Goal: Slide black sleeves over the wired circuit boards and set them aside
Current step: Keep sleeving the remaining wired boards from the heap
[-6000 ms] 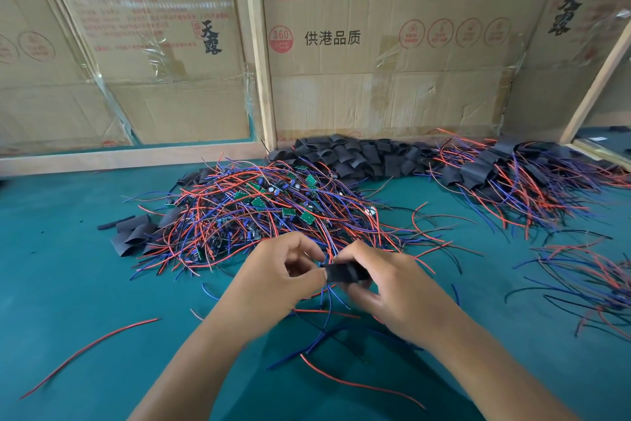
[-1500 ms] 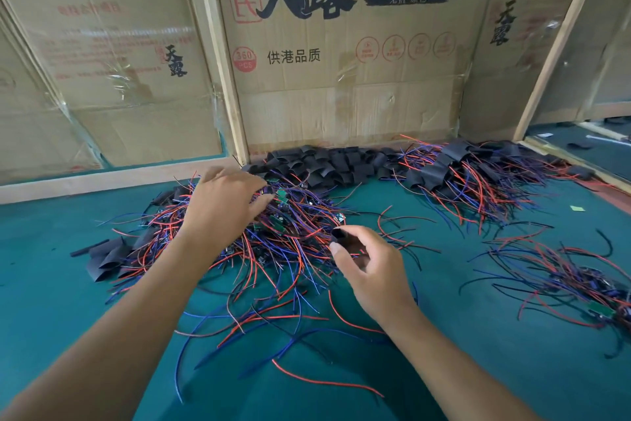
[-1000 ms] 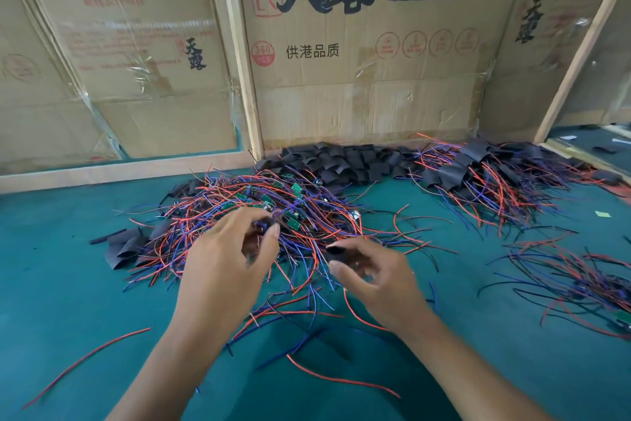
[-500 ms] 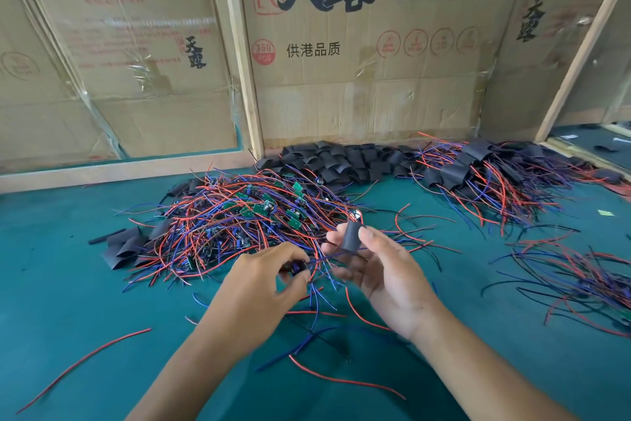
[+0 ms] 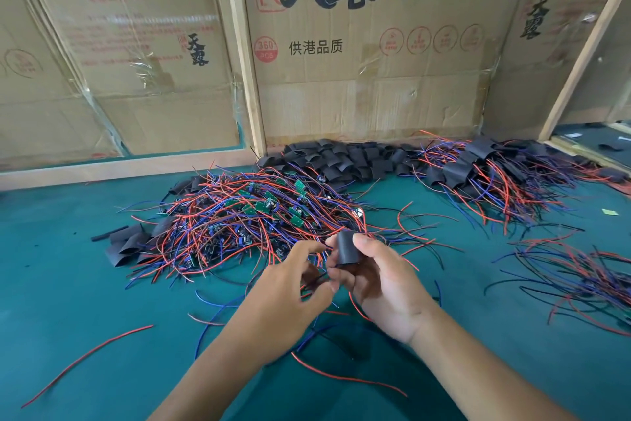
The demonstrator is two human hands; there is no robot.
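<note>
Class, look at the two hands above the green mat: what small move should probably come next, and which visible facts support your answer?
Probably bring the two hands together and feed the wired board into the black sleeve. The right hand holds that sleeve upright between thumb and fingers, while the left hand pinches something small right beside it, with wires trailing below. What it pinches is mostly hidden.

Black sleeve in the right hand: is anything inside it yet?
The black sleeve stands upright, pinched by the right hand; no wires show at its top. Its lower end and inside are hidden behind the fingers, so that cannot be told.
</note>
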